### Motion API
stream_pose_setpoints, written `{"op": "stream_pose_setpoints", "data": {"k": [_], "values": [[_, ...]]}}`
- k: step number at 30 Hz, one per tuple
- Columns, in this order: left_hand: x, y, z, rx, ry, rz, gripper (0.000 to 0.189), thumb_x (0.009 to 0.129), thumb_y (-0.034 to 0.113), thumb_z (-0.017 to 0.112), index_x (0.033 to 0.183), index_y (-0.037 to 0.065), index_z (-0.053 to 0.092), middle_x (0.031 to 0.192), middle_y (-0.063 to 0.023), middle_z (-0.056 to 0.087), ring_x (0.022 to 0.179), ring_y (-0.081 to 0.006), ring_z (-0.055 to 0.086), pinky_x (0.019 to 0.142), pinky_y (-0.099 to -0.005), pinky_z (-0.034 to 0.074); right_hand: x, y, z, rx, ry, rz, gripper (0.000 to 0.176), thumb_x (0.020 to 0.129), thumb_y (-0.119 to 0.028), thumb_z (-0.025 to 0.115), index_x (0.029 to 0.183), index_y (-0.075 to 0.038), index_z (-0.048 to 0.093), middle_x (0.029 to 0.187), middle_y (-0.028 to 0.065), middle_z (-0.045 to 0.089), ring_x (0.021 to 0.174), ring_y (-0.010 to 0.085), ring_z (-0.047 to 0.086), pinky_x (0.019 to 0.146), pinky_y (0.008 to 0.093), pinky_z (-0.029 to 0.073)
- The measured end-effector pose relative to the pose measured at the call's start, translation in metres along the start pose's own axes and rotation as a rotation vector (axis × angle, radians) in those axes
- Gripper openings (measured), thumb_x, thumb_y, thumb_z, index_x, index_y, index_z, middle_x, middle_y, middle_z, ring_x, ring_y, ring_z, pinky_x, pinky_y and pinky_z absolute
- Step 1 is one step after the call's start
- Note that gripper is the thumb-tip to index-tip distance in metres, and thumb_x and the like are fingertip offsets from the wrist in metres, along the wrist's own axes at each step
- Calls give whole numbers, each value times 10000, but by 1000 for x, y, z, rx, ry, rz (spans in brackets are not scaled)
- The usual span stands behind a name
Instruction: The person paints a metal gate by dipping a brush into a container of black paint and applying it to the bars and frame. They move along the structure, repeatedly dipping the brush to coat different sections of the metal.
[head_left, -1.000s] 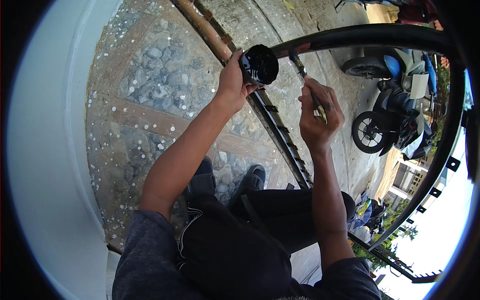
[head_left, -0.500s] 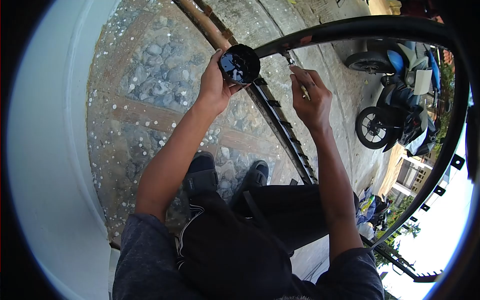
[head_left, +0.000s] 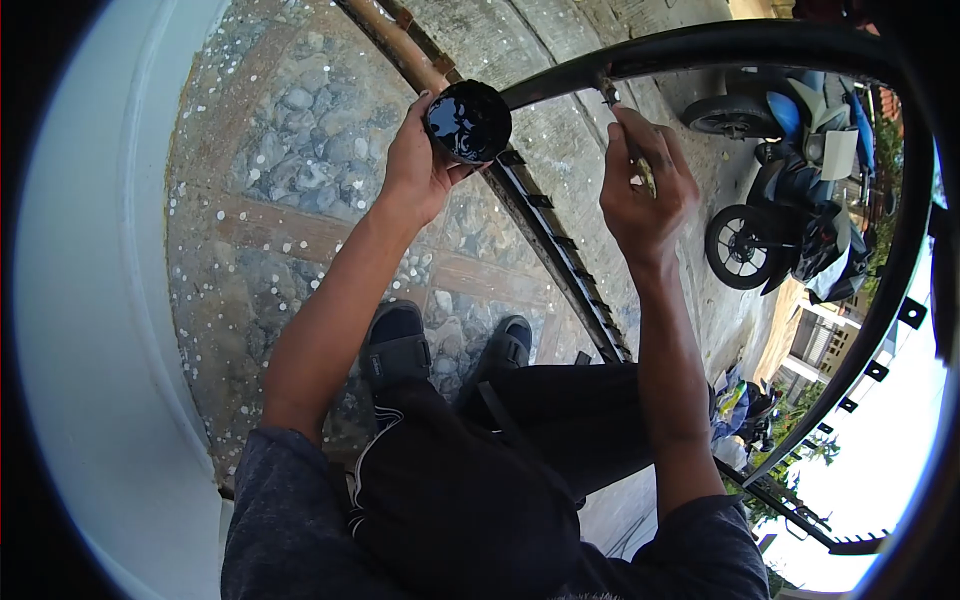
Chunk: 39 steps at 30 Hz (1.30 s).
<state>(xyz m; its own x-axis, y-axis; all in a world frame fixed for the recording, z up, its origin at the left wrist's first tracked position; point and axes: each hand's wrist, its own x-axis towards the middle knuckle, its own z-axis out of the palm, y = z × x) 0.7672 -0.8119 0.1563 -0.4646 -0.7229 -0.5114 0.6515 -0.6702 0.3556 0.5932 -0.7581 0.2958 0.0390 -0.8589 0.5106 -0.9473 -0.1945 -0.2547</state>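
Note:
My left hand (head_left: pixel 418 165) is wrapped round a small round can of black paint (head_left: pixel 468 122), its glossy open top facing me. In my right hand (head_left: pixel 650 190) is a slim paintbrush (head_left: pixel 642 172), pinched between thumb and fingers. The brush's tip meets the underside of a curved black metal bar (head_left: pixel 690 52), which arches across the top and down the right. Below the can runs a straight metal rail (head_left: pixel 560 245) with short black tabs; its upper length (head_left: pixel 395 40) is reddish brown.
A pale wall (head_left: pixel 90 260) stands close on the left. Stone paving (head_left: pixel 310 130) with white paint spots lies underfoot, around my sandals (head_left: pixel 398 345). Motorcycles (head_left: pixel 780 220) are parked beyond the bar on the right. More tabs (head_left: pixel 911 313) stick out along the bar.
My right hand and the brush have moved to the right along the curved bar. The paint can in my left hand has shifted slightly left.

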Motion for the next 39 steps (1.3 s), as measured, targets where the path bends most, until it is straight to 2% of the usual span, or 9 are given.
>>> {"op": "stream_pose_setpoints", "data": {"k": [6,12,13,18,23,26,30,36,39], "values": [[-4,-2,1,6,29,19,459,1066,411,331,1221,63,586,1080,-103,697,895,-228,722,761,-385,648,-7,-10,10,-61,-163,-24,158,863,-50,703,1016,-81,720,812,87,666,594,255,660,538,358,524],[-10,0,2,-2,11,12,446,1067,410,334,1233,70,569,1101,-105,688,922,-218,719,766,-376,648,18,-12,-26,-40,116,-88,192,847,-5,713,1030,-64,722,820,98,684,663,241,694,576,330,545],[-10,0,0,-10,-2,3,430,1067,399,336,1247,75,553,1114,-104,683,940,-207,717,768,-370,647,17,-12,-33,-75,109,-174,229,844,51,721,1061,-22,719,846,116,693,683,131,673,575,270,541],[-9,-3,0,32,-22,5,430,1067,401,338,1252,78,553,1119,-101,684,963,-193,714,785,-369,643,2,-19,-7,-34,-103,-27,195,850,-25,713,1042,-57,719,811,108,655,621,257,668,558,348,533],[-13,3,2,-4,-30,4,446,1066,414,333,1242,80,570,1103,-96,692,959,-195,715,798,-373,639,14,-8,-19,34,91,-61,219,842,30,711,1041,-60,729,839,107,680,655,211,694,563,322,538],[-11,3,-1,-6,7,-1,467,1070,416,310,1248,75,576,1126,-108,691,951,-240,718,801,-410,644,2,-4,-31,54,40,-168,246,834,50,712,1054,-60,726,862,110,695,693,197,713,581,307,551],[-10,1,-2,25,-4,8,484,1070,420,303,1256,66,575,1126,-116,691,951,-244,719,797,-410,648,-10,12,-20,6,-297,-84,248,844,-17,718,1077,-102,715,902,85,690,705,258,702,610,339,560],[-12,4,-5,1,-41,-2,494,1073,412,288,1259,56,576,1124,-120,692,948,-245,719,792,-402,651,10,4,-61,-77,-29,-167,242,841,80,702,1059,-25,722,916,127,722,766,176,707,667,281,552],[-12,3,-4,1,-20,-2,489,1075,405,282,1262,60,574,1121,-118,691,939,-243,720,785,-403,652,3,-13,-63,-30,-81,-124,256,834,91,702,1061,-23,723,914,126,723,772,185,711,672,269,555]]}}
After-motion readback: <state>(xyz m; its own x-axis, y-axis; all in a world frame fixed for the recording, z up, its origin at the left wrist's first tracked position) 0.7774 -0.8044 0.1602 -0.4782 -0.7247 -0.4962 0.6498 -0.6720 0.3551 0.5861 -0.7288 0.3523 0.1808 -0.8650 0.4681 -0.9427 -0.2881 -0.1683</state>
